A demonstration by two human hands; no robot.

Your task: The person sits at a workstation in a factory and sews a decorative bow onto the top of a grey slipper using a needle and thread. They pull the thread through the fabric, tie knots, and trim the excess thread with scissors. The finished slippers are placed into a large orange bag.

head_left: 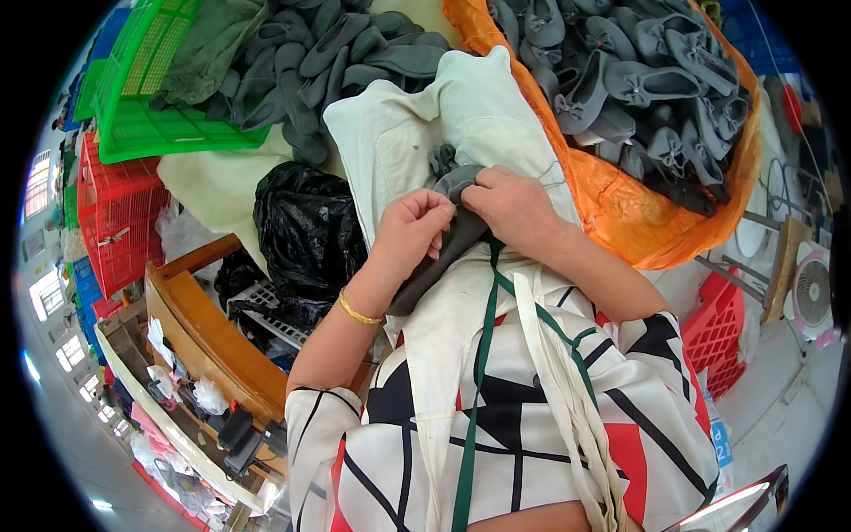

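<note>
A grey cloth shoe with a small bow lies on my lap over a white apron. My left hand pinches the shoe's upper edge from the left. My right hand grips the same shoe at its toe, just under the bow, fingers curled tight. The two hands meet at the shoe's rim. A gold bangle sits on my left wrist.
A heap of grey bow shoes fills an orange bag at right. More grey shoes lie at top centre beside a green crate. A black plastic bag, red crates and a wooden bench stand left.
</note>
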